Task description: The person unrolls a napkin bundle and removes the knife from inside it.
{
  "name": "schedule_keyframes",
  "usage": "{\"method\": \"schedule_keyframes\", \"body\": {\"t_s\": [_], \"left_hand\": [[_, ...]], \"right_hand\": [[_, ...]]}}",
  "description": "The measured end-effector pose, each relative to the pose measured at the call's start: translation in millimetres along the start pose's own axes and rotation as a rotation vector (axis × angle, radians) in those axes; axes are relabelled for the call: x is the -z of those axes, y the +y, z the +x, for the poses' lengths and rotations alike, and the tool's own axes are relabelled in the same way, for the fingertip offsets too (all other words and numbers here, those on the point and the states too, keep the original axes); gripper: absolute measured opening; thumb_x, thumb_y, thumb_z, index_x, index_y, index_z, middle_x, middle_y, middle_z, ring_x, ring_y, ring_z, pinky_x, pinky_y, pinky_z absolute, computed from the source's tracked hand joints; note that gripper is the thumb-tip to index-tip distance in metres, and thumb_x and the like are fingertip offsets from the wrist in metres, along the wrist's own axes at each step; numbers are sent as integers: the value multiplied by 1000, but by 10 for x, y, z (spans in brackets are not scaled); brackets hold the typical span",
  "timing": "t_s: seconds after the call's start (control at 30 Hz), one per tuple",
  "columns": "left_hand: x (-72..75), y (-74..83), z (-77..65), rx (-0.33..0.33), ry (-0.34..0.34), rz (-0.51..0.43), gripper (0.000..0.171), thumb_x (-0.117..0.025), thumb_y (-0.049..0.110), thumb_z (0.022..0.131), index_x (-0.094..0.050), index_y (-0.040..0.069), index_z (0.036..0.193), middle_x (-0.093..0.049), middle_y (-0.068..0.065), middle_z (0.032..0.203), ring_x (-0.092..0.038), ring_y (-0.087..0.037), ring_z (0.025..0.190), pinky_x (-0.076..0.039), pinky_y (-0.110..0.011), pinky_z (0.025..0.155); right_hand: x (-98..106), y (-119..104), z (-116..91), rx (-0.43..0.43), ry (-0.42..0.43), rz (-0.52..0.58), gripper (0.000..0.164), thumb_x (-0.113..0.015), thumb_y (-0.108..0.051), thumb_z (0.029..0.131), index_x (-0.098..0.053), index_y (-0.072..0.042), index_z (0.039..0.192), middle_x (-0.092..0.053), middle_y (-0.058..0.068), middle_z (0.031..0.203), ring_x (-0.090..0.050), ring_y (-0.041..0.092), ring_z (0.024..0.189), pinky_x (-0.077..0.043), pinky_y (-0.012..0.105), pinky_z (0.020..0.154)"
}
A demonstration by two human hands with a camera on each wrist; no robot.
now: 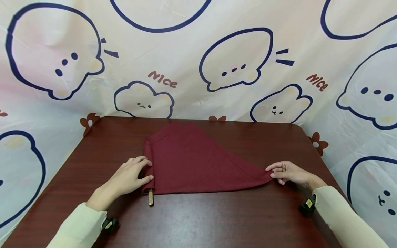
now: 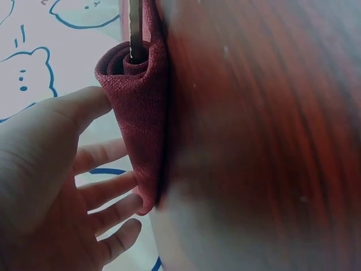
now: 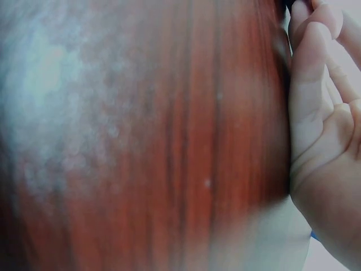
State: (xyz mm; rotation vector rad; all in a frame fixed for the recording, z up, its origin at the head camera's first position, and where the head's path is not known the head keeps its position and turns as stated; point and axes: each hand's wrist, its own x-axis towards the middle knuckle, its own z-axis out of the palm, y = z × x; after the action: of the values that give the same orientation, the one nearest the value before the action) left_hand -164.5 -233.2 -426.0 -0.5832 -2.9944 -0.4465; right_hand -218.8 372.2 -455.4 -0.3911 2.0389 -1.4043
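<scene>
A dark red cloth lies spread on the table, its left edge rolled into a narrow tube. From the near end of that roll sticks a slim gold-speckled rod with a dark tip; the rest is hidden inside. My left hand touches the roll with thumb and fingertips. In the left wrist view the fingers of this left hand are spread and nearly straight along the coiled cloth. At the cloth's pointed right corner, my right hand pinches the fabric between thumb and fingers.
The brown wooden table has rounded far corners. Behind and beside it hangs a pale curtain with blue cartoon outlines. A small black device sits at the left wrist and another device at the right.
</scene>
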Motion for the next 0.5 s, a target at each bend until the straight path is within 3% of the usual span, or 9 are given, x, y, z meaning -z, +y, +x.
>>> {"method": "schedule_keyframes", "body": {"t_s": [0.5], "left_hand": [[-6,167,67,-36,7,4,42,-76,34,88,-67,11,122,-62,-15,132,-56,-38,119,-47,-58,95]], "right_hand": [[-7,23,-5,7,-18,27,30,-61,-9,100,-62,2,127,-69,-9,77,-58,0,61,-53,19,59]]}}
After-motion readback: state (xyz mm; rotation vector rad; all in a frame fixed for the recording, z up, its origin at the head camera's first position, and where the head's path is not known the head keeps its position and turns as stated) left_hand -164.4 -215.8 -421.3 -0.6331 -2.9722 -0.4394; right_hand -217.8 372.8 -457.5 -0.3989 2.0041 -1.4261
